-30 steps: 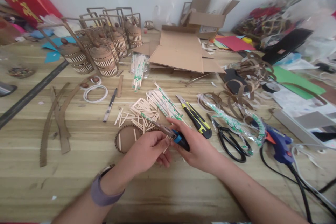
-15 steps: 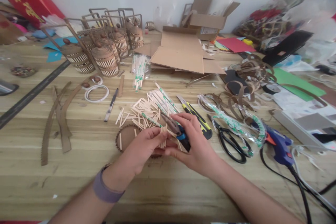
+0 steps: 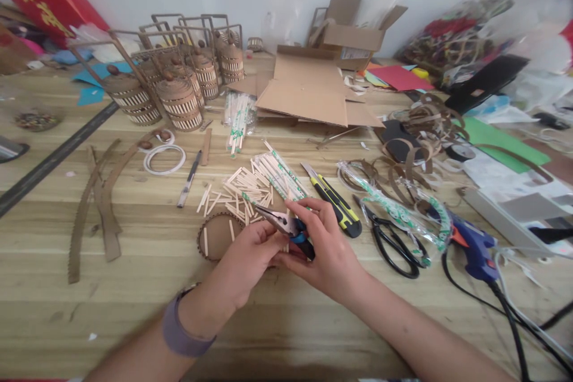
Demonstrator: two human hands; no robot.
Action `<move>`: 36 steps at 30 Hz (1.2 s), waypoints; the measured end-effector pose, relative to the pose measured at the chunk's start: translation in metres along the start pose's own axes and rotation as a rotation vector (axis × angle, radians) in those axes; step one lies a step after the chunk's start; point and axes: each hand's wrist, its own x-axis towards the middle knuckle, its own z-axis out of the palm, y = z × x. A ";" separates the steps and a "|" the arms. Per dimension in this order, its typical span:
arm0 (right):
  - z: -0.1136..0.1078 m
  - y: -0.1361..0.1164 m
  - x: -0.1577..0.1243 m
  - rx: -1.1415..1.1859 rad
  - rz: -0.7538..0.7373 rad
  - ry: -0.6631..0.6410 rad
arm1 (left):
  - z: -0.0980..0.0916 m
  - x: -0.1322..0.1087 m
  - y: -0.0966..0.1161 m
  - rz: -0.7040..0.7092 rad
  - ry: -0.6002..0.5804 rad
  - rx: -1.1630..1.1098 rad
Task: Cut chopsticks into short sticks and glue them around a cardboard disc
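Note:
My right hand (image 3: pixel 331 239) is closed around a pair of pliers (image 3: pixel 282 222) with blue and black handles, its jaws pointing left over my other fingers. My left hand (image 3: pixel 250 256) pinches thin wooden sticks, mostly hidden behind its fingers and the pliers. One pale wooden stick (image 3: pixel 289 202) shows above the pliers near my right index finger. Partly under my left hand lies a round cardboard piece (image 3: pixel 218 237) with a ridged rim and a few short sticks on it. Just beyond, a pile of cut wooden sticks (image 3: pixel 248 186) lies loose on the table.
Right of my hands lie a yellow utility knife (image 3: pixel 333 196), black scissors (image 3: pixel 396 242) and a blue glue gun (image 3: pixel 475 245) with cables. Cardboard strips (image 3: pixel 107 209) and a pen-like knife (image 3: pixel 190 178) lie left. Behind stand small lidded baskets (image 3: pixel 179 101) and flattened cardboard (image 3: pixel 304 89).
The pliers have turned from pointing up and away to pointing left, across my left fingertips. The sticks in my left hand, plainly visible before, are now mostly covered.

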 end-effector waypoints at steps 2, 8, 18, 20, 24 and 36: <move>0.001 0.000 0.000 0.009 -0.002 -0.003 | 0.000 -0.001 0.000 0.028 0.012 0.017; -0.021 -0.007 0.005 0.256 0.217 -0.112 | -0.001 -0.005 0.011 0.014 -0.048 0.142; -0.087 0.012 -0.010 0.657 0.947 -0.680 | -0.004 -0.009 0.016 -0.113 -0.066 0.239; -0.090 0.013 -0.013 0.675 0.932 -0.727 | -0.002 -0.010 0.017 -0.124 -0.093 0.244; -0.087 0.007 -0.006 0.718 0.834 -0.790 | 0.000 -0.009 0.016 -0.144 -0.141 0.265; -0.073 -0.007 0.012 0.711 0.819 -0.806 | -0.003 -0.010 0.010 -0.108 -0.235 0.295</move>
